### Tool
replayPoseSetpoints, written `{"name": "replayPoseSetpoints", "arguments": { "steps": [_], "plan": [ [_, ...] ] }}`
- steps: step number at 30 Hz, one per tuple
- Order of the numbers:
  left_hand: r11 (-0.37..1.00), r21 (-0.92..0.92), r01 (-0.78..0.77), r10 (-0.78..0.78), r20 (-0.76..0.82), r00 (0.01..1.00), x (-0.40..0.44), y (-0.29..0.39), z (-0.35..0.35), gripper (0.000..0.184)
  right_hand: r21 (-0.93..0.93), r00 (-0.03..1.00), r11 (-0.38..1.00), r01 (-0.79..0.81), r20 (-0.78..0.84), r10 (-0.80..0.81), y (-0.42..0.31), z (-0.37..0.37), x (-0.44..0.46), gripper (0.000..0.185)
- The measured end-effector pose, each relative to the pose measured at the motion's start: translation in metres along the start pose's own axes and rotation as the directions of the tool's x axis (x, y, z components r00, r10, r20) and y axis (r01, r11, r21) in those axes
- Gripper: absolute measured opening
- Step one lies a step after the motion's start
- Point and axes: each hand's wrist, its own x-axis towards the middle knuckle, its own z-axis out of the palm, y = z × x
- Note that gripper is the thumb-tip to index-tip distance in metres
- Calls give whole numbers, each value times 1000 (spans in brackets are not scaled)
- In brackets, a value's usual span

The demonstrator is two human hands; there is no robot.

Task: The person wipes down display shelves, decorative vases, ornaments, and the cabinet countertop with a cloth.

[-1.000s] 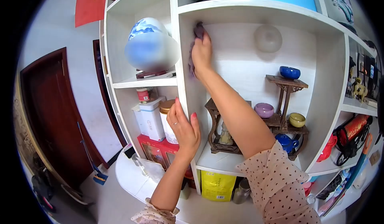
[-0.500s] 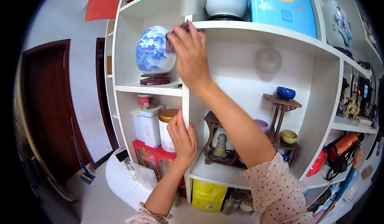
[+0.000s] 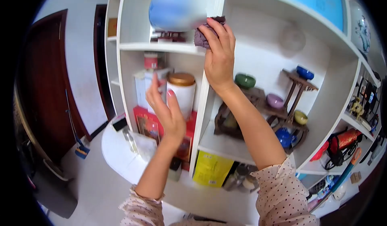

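Purple cloth [image 3: 202,38] is clamped in the right hand [image 3: 219,60] by the divider [image 3: 203,105]; the left hand [image 3: 171,121], fingers apart, has been lifted off, so bracing there is ended.

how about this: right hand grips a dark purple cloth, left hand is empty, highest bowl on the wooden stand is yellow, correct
Not quite: the highest bowl on the wooden stand is blue, not yellow, as the head view shows. The right hand does grip a dark purple cloth, and the left hand is empty.

Space opens above the stand [image 3: 294,97] — divider [image 3: 204,105] blocks sideways.
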Motion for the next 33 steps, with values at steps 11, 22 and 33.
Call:
{"name": "replayPoseSetpoints", "arguments": {
  "steps": [11, 22, 33],
  "plan": [
    [989, 134, -66, 73, -47, 996, -9, 9, -99, 44, -60, 941, 982, -181, 281, 191, -66, -36, -117, 47],
    [933, 311, 181, -282, 319, 905, -110, 14, -164, 46, -168, 726, 979, 116, 687, 32, -111, -94, -197, 39],
    [821, 557, 122, -408, 425, 808, -150, 45, -276, 49, -252, 349, 963, -99, 897, 271, -187, -113, -362, 29]
  ]
}}
